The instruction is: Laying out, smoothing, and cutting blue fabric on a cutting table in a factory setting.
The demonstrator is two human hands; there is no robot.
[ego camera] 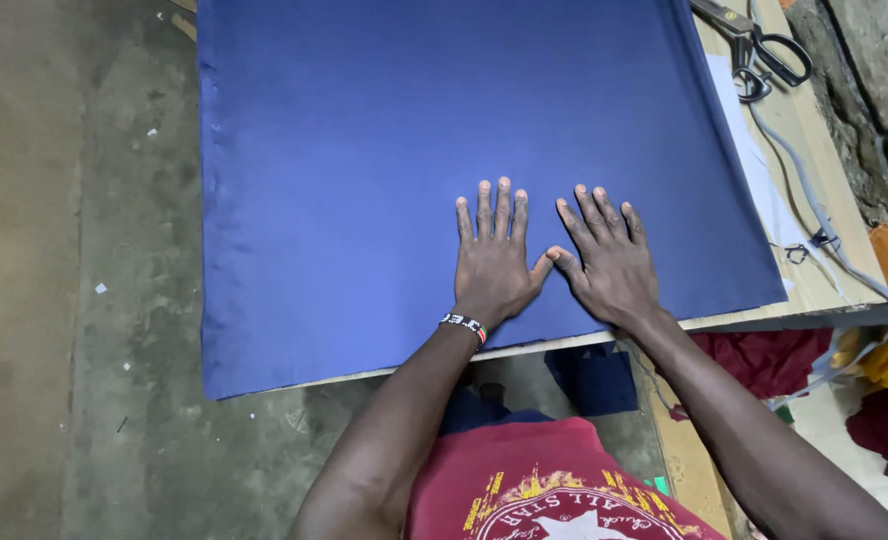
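A large sheet of dark blue cloth (364,150) lies spread flat over a wooden table (824,270) and hangs past its left edge. My left hand (492,262) rests palm down on the cloth near the front edge, fingers held together, a beaded band on the wrist. Beside it my right hand (612,262) also lies flat on the cloth with fingers slightly spread. The two thumbs touch. Neither hand holds anything.
Black-handled scissors (764,50) lie at the table's far right corner, with a grey cord (814,210) running along the right edge. White paper (754,160) shows under the cloth. Red and yellow fabric (864,370) sits below on the right. Concrete floor (84,300) is on the left.
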